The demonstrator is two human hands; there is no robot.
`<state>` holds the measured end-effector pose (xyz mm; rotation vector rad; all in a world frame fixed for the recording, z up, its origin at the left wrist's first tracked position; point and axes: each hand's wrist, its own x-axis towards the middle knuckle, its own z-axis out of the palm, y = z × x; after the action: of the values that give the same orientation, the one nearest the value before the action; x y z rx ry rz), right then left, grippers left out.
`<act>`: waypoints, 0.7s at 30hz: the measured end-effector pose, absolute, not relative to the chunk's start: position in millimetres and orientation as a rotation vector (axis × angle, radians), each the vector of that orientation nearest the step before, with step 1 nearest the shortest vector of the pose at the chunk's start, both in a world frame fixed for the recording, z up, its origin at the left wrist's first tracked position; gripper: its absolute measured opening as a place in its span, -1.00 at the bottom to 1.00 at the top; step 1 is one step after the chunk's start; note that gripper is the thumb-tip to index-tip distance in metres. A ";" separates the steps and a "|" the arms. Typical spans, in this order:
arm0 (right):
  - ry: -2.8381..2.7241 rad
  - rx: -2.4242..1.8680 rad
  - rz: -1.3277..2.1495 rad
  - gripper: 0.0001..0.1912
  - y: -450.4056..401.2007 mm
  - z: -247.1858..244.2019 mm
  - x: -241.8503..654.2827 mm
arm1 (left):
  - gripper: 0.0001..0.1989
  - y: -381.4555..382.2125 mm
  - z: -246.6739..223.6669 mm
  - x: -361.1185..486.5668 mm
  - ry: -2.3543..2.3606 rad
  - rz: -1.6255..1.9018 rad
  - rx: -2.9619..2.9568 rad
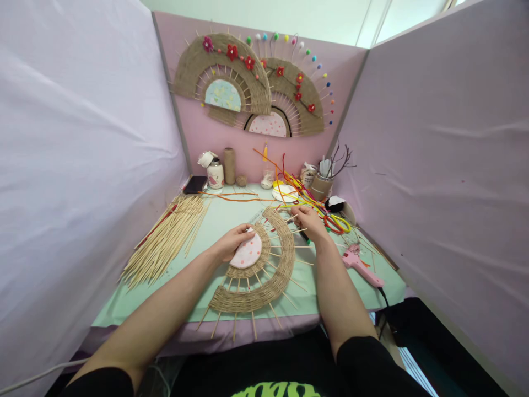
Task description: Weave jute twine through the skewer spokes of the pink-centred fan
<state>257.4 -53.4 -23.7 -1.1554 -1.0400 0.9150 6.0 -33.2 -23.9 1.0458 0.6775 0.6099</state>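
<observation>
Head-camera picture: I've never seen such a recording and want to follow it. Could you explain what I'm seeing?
There is no machine here. A person works bare-handed, wearing the camera on their head, so we look forward and down over their arms. Their left hand holds a half-round woven fan at its dotted centre. Their right hand is by the fan's outer sticks; what its fingers hold is too small to tell. On the green tabletop lie thin sticks, colourful bendy stems and a pink glue gun.
</observation>
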 end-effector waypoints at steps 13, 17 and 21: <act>-1.155 -1.167 0.621 -0.60 -55.9 -18.1 253.2 | -0.84 -23.3 -29.9 4.9 0.697 0.745 0.978; -1.073 -1.049 0.748 -0.49 -53.1 -20.5 250.8 | -0.86 -22.2 -29.7 4.4 0.668 0.775 0.960; -1.135 -1.011 0.903 -0.39 -50.6 -25.5 250.0 | -0.86 -21.8 -29.1 4.3 0.636 0.808 0.935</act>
<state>250.0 -50.6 -25.5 -1.0111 -1.1349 0.9032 4.3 -21.8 -29.1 0.9349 0.6359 0.8082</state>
